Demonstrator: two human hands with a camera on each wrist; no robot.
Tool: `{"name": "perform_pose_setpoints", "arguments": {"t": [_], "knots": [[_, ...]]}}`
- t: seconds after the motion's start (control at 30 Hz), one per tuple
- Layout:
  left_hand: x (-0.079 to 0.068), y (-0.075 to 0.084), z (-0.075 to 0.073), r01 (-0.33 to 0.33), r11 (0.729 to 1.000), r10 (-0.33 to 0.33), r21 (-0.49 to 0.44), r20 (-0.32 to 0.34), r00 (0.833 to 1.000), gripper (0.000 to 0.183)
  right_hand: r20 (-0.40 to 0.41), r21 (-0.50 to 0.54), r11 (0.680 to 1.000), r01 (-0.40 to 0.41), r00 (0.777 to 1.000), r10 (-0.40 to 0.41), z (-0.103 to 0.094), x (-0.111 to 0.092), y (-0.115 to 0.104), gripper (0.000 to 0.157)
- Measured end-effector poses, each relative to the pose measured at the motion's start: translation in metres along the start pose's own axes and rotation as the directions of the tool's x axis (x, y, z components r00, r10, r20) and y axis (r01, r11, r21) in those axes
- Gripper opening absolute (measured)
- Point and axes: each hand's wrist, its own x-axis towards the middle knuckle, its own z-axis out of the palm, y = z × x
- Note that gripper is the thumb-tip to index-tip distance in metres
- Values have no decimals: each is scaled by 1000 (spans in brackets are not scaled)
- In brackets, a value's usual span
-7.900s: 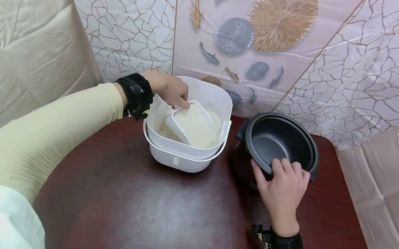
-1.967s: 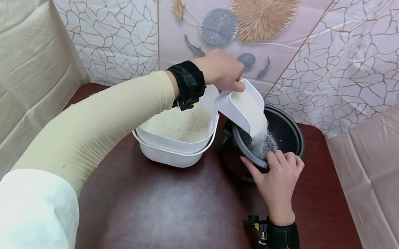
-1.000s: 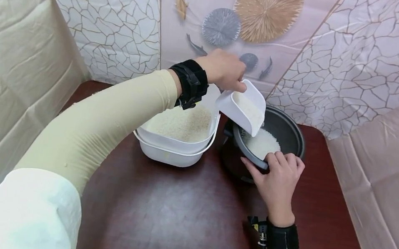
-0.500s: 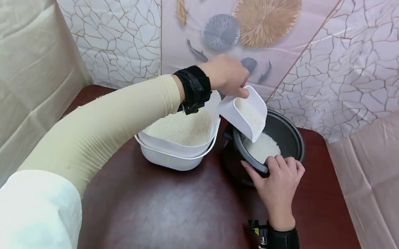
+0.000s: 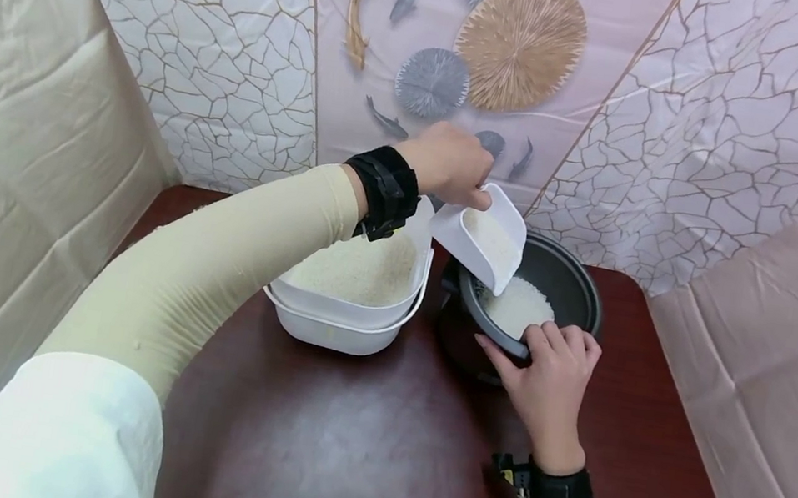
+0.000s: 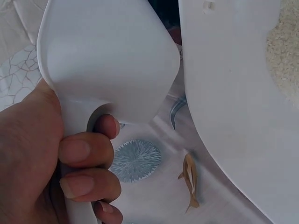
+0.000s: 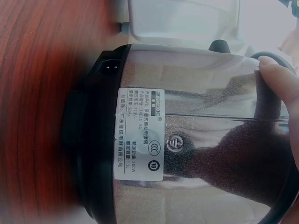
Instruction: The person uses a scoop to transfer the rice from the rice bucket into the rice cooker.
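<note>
My left hand point(image 5: 448, 163) grips the handle of a white scoop point(image 5: 465, 249), tilted over the left rim of a dark rice cooker point(image 5: 570, 284). Some rice point(image 5: 494, 240) still lies in the scoop, and a white mound of rice point(image 5: 518, 307) covers part of the cooker's bottom. In the left wrist view, curled fingers point(image 6: 86, 151) wrap the handle beneath the scoop's smooth back point(image 6: 107, 60). My right hand point(image 5: 553, 387) holds the cooker's near rim, thumb outside and fingertips over the edge. The right wrist view shows the cooker's shiny labelled side point(image 7: 201, 140).
Left of the cooker stands a white square container point(image 5: 331, 307) with rice point(image 5: 358, 269) inside, nested in a white outer basin point(image 5: 342, 338). Both sit on a dark red table point(image 5: 343, 444). Patterned cloth point(image 5: 243, 52) hangs close behind.
The scoop, earlier full inside the white container, has moved right over the cooker. Rice has poured from it into the pot, and the stream has stopped. My right hand keeps hold of the rim.
</note>
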Motion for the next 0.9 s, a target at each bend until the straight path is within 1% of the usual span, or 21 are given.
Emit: {"name": "perform_pose_setpoints", "arguments": {"t": [0.13,0.27,0.43,0.57,0.7,0.9], "knots": [[-2,0,-1,9,1000,-9,3,2,1000,36,10,-5,1000,5,1000,-5,2,2,-1,67],[-4,-2,-2,20,1000,-20,14,22,1000,35,33,-19,1000,10,999,-10,5,3,-3,66],[-4,-2,-3,19,999,-20,26,16,1000,35,66,-38,999,-3,998,5,6,2,-5,63],[-2,2,-3,2,999,-3,40,21,1000,33,58,-39,999,-13,998,15,4,-1,-5,63],[2,7,-4,-13,998,11,56,29,1000,32,28,-36,999,-17,999,18,1,-3,-4,63],[4,11,-7,-3,996,-1,86,43,999,38,21,-16,1000,-7,1000,8,0,-2,-1,65]]}}
